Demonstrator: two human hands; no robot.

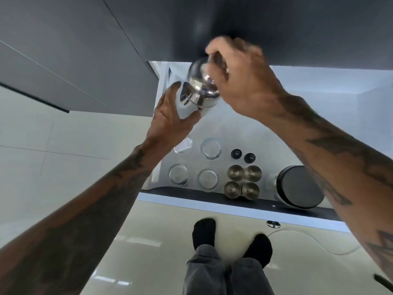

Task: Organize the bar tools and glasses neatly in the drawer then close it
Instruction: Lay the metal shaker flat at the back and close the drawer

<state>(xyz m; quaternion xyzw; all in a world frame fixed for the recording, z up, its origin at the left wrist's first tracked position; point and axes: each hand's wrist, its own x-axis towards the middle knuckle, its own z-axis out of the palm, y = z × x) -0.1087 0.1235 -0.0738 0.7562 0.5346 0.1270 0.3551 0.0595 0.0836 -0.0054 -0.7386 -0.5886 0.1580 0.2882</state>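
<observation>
Now left hand [170, 118] and right hand [242, 84] grip glasses [198, 84] above the drawer [234, 128] of tumblers [210, 149] and metal cups [243, 182].

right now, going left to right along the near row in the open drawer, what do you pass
clear glass, second clear glass, four metal cups in a cluster, large round black-lidded container

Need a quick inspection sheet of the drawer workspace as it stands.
Surface: open drawer, pale liner.
Job's things: clear glass in hand, blurred; four glasses front left, one partly behind the left wrist; four brass cups in a square; two black stoppers; black-lidded jar front right.
Clutter: nothing seen.
Grips: right hand grips the clear glass from above; left hand against its side, hold unclear.
Cables: thin curved line on floor, possibly a cable.
Surroundings: dark countertop, glossy floor, feet in black socks.
</observation>
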